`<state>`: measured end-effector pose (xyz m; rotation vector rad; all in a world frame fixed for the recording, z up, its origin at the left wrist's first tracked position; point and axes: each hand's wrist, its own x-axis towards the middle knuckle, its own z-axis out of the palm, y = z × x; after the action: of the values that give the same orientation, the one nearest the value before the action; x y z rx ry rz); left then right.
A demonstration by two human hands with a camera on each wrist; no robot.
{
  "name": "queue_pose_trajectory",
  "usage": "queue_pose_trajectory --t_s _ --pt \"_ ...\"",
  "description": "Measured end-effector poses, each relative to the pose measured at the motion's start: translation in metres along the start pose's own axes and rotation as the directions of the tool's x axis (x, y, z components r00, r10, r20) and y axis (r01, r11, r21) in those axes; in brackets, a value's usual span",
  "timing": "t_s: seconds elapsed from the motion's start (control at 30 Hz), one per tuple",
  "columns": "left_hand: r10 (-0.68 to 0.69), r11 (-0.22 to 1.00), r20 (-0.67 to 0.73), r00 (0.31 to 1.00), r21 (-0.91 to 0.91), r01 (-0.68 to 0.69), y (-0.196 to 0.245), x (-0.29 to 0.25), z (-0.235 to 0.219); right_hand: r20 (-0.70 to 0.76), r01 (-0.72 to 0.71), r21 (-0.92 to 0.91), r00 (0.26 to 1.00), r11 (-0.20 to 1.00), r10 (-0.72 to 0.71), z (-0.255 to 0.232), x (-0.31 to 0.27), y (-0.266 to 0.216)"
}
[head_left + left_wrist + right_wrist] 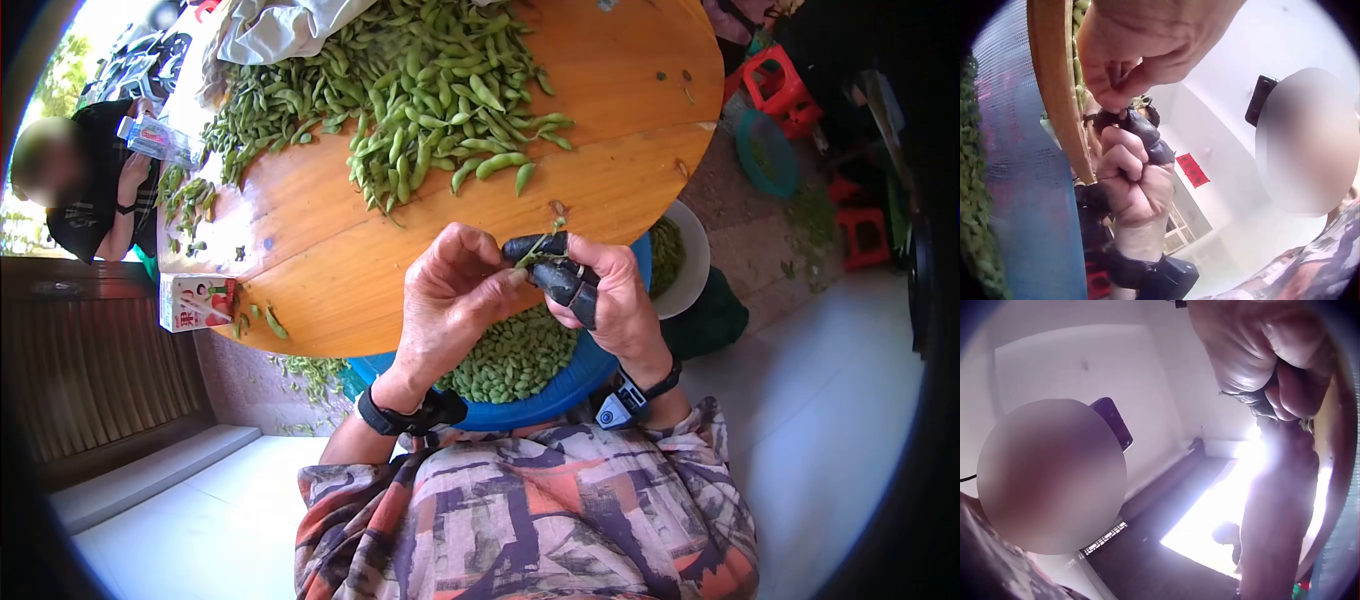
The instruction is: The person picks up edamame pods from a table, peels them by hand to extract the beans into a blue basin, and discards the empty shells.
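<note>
A left hand (447,285) and black-capped right hand (618,298) pinch a green sprig (541,247) before me, a blue basin (500,415) at six o'clock presumably placed to catch beans (515,362).

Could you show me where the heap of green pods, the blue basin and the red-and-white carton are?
Heap of green pods (430,90): head view, on the middle of the heap.
Blue basin (510,414): head view, on its near rim.
Red-and-white carton (197,303): head view, on its printed side.
</note>
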<state>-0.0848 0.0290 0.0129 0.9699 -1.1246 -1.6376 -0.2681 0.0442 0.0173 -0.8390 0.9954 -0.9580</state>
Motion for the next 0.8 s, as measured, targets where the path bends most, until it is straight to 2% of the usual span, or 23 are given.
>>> queue_pose_trajectory --t_s 0.07,0.1,0.13,0.17,0.2,0.23,0.3,0.33,0.37,0.4,0.43,0.47,0.5,0.53,0.57,0.6,0.63,0.7,0.77,0.8 --pt "-0.137 0.977 -0.025 0.990 -0.169 0.131 0.004 -0.002 0.000 0.019 0.029 -0.035 0.999 0.999 -0.028 -0.001 -0.002 0.000" --pt "-0.140 0.976 -0.025 0.990 -0.171 0.133 0.004 -0.001 -0.002 0.042 0.063 -0.068 0.997 0.996 -0.060 -0.002 -0.003 0.000" --pt "-0.183 0.931 0.074 0.980 -0.306 0.197 0.004 0.000 -0.005 0.041 0.060 -0.068 0.997 0.996 -0.058 -0.003 -0.003 -0.002" --pt "-0.210 0.864 0.176 0.962 -0.428 0.267 0.004 0.000 -0.006 0.129 -0.008 0.081 0.992 0.997 -0.003 -0.007 -0.004 -0.004" --pt "-0.211 0.863 0.176 0.962 -0.429 0.268 0.004 0.001 -0.006 0.223 -0.088 0.221 0.974 0.971 0.037 -0.009 -0.005 -0.007" --pt "-0.226 0.808 0.232 0.946 -0.499 0.315 0.004 0.001 -0.006 0.224 -0.088 0.220 0.974 0.971 0.038 -0.010 -0.006 -0.010" --pt "-0.235 0.676 0.344 0.909 -0.614 0.407 0.004 0.001 -0.006 0.200 0.020 0.011 0.980 1.000 -0.022 -0.011 -0.008 -0.013" --pt "-0.240 0.679 0.335 0.911 -0.613 0.404 0.002 0.000 -0.007 0.202 0.020 0.012 0.979 1.000 -0.022 -0.011 -0.007 -0.009" --pt "-0.243 0.679 0.333 0.911 -0.613 0.405 0.003 -0.002 -0.008 0.198 0.364 -0.314 0.928 0.877 -0.315 -0.011 -0.006 -0.002" --pt "-0.257 0.761 0.280 0.925 -0.531 0.372 0.004 -0.005 -0.010 0.288 0.604 -0.582 0.779 0.544 -0.556 -0.011 -0.006 0.004" --pt "-0.263 0.831 0.226 0.938 -0.440 0.339 0.005 -0.009 -0.012 0.286 0.602 -0.582 0.781 0.546 -0.556 -0.014 -0.009 0.006" --pt "-0.262 0.889 0.172 0.950 -0.341 0.307 0.005 -0.013 -0.012 0.365 0.614 -0.644 0.771 0.456 -0.523 -0.020 -0.013 0.008" --pt "-0.267 0.887 0.171 0.948 -0.342 0.311 0.004 -0.020 -0.012 0.438 0.624 -0.693 0.762 0.360 -0.477 -0.022 -0.017 0.011" --pt "-0.265 0.923 0.110 0.958 -0.257 0.285 0.003 -0.027 -0.011 0.366 0.621 -0.643 0.764 0.449 -0.532 -0.018 -0.017 0.015" --pt "-0.257 0.950 0.046 0.965 -0.169 0.262 0.001 -0.033 -0.010 0.369 0.620 -0.640 0.766 0.454 -0.526 -0.016 -0.020 0.012" --pt "-0.259 0.949 0.039 0.965 -0.172 0.262 0.001 -0.036 -0.011 0.330 0.552 -0.629 0.827 0.547 -0.456 -0.012 -0.023 0.000" --pt "-0.223 0.971 0.039 0.974 -0.082 0.226 0.000 -0.037 -0.011 0.293 0.478 -0.612 0.877 0.630 -0.380 -0.009 -0.024 -0.006" --pt "-0.151 0.984 0.058 0.987 0.103 0.144 0.001 -0.039 -0.011 0.248 0.488 -0.611 0.865 0.623 -0.436 -0.006 -0.024 0.000" --pt "-0.121 0.985 0.045 0.992 0.130 0.114 -0.005 -0.040 -0.009 0.242 0.461 -0.638 0.880 0.616 -0.408 -0.005 -0.026 0.004" --pt "-0.094 0.984 0.031 0.995 0.158 0.088 -0.007 -0.041 -0.008 0.251 0.506 -0.605 0.854 0.615 -0.456 -0.004 -0.025 0.011"
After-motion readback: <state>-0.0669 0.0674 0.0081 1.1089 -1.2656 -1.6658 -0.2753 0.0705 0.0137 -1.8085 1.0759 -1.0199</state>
